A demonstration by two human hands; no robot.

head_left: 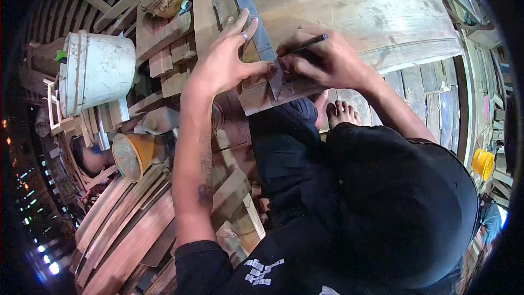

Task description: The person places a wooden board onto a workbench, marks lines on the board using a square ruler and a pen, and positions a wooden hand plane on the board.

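A flat metal ruler (pixel 261 36) lies at a slant across a wooden board (pixel 248 101). My left hand (pixel 226 63) rests on the board with thumb and fingers spread, its fingertips and thumb pressing at the ruler's edge; a ring shows on one finger. A dark, slim pencil or pen (pixel 311 43) is pinched in my right hand (pixel 327 57), close against the ruler's right side. Its writing tip is mostly hidden by my fingers.
A broad wooden panel (pixel 360 11) spreads ahead. To the left stand a white bucket (pixel 103 68), a jar (pixel 162 1) and a yellow-rimmed container (pixel 131 156). Stacked planks (pixel 131 240) lie lower left. A bare foot (pixel 343 114) rests on the slatted floor. A yellow container (pixel 482 164) sits far right.
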